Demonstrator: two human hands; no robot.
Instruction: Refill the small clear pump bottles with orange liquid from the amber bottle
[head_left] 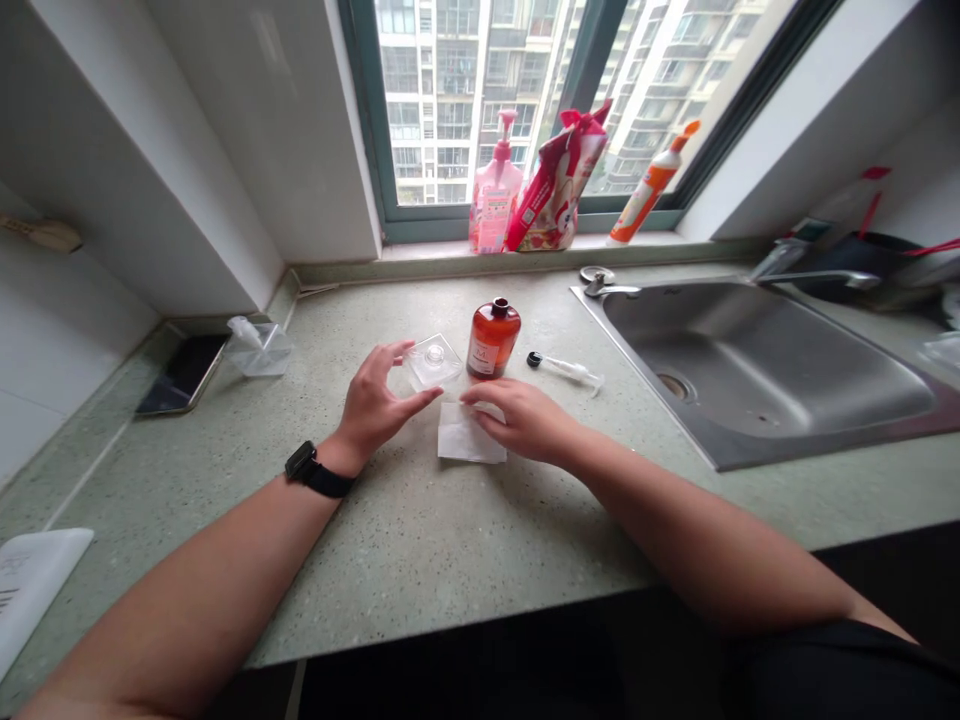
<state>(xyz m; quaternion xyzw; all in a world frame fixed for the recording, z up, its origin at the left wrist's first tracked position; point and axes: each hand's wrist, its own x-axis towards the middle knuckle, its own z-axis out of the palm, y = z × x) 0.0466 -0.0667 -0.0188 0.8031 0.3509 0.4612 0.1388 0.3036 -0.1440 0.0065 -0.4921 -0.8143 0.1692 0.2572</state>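
Observation:
My left hand curves round the near left side of a clear, square plastic container, thumb and fingers spread apart. I cannot tell whether the fingertips touch it. On the counter lies a folded white tissue, with my right hand over its upper part, thumb and fingers apart. Just beyond that hand stands an amber bottle with a white label and an uncapped neck. To its right, a pump head with a black collar and clear tube lies on its side.
A steel sink with a faucet is set in the counter at right. On the windowsill stand a pink pump bottle, a red bag and an orange-white bottle. A phone and a clear tissue box lie at left.

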